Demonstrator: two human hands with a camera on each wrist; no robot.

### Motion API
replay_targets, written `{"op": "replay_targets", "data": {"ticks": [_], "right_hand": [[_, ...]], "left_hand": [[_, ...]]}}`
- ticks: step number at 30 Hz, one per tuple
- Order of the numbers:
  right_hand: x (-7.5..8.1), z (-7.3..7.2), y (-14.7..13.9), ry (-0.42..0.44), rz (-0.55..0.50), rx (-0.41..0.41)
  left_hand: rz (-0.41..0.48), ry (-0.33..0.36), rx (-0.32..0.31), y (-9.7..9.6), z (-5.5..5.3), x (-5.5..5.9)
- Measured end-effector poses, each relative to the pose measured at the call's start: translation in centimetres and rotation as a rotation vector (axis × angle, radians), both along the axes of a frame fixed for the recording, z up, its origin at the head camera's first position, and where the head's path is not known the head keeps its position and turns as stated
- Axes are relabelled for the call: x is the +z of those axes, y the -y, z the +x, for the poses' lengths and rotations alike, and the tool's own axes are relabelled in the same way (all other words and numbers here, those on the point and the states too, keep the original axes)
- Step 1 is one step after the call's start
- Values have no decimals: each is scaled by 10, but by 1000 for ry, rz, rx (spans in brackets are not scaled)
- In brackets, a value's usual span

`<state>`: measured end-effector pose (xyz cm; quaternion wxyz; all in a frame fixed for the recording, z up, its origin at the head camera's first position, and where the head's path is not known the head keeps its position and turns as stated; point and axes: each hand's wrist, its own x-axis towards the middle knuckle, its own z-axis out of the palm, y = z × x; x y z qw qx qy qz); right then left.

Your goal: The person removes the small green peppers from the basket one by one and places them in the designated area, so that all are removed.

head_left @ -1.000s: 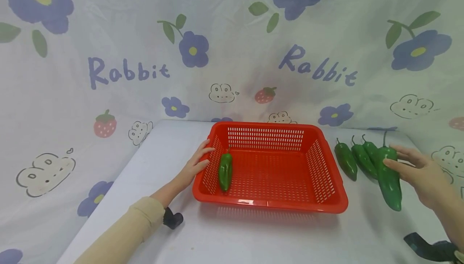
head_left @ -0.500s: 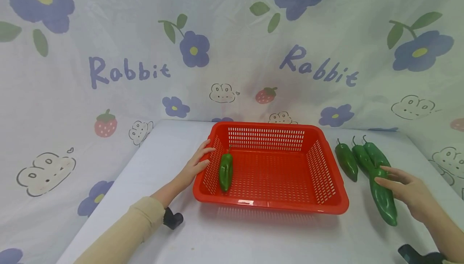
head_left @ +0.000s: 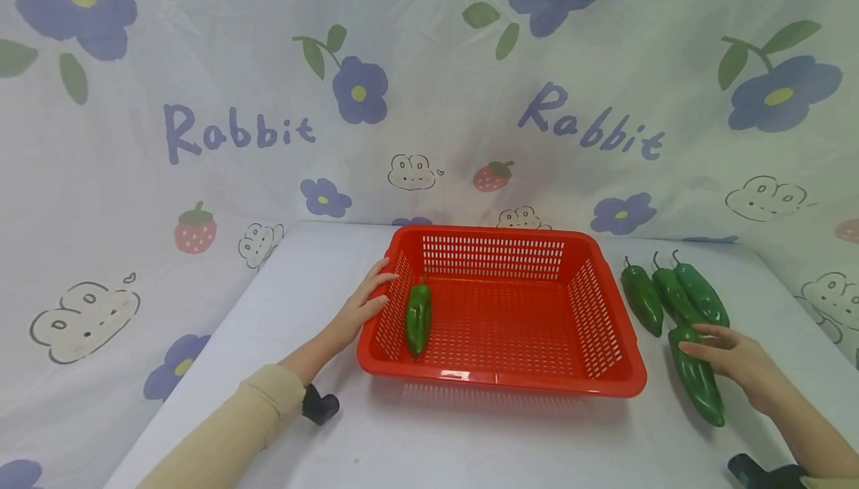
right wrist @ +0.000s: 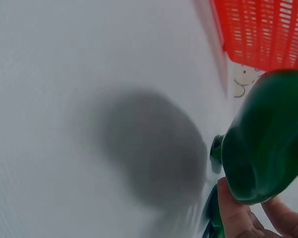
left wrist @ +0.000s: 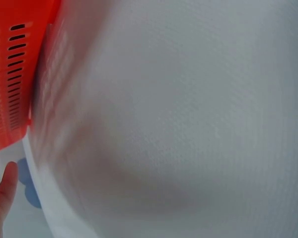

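My right hand (head_left: 734, 358) pinches a green chili pepper (head_left: 698, 381) by its stem end, its tip pointing toward me. In the right wrist view this held pepper (right wrist: 268, 136) is large and close, with its shadow on the white surface below. My left hand (head_left: 356, 310) rests with extended fingers on the left rim of the red plastic basket (head_left: 503, 382). Inside that basket, along its left wall, lies one green pepper (head_left: 418, 319). Two fingers (left wrist: 5, 186) of my left hand show beside the basket wall (left wrist: 12, 69) in the left wrist view.
Right of the basket, three green peppers lie side by side on the white table (head_left: 470, 444): a left one (head_left: 642, 299), a middle one (head_left: 674, 295) and a right one (head_left: 701, 294). A patterned cloth (head_left: 436, 86) hangs behind the table.
My right hand has carried the held pepper leftward and toward me, off the group of three, which now shows more fully. My left hand and the basket have stayed in place.
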<state>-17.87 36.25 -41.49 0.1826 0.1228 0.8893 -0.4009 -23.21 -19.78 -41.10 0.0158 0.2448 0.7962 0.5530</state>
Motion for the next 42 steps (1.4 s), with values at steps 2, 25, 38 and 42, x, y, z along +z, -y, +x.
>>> {"op": "replay_targets", "data": {"ticks": [2,25,38,42], "right_hand": [[-3,-1,-1,0,18,2],[-7,-7,4,-41,181,50],[-8,-8,-1,-71,171,57],[-10,-7,-3,-90,154,59]], "left_hand": [[-2,0,2,0,0,0],[-12,12,5,-1,2,4],[-3,22,2,-1,1,3],[1,20,-2,-1,1,3]]}}
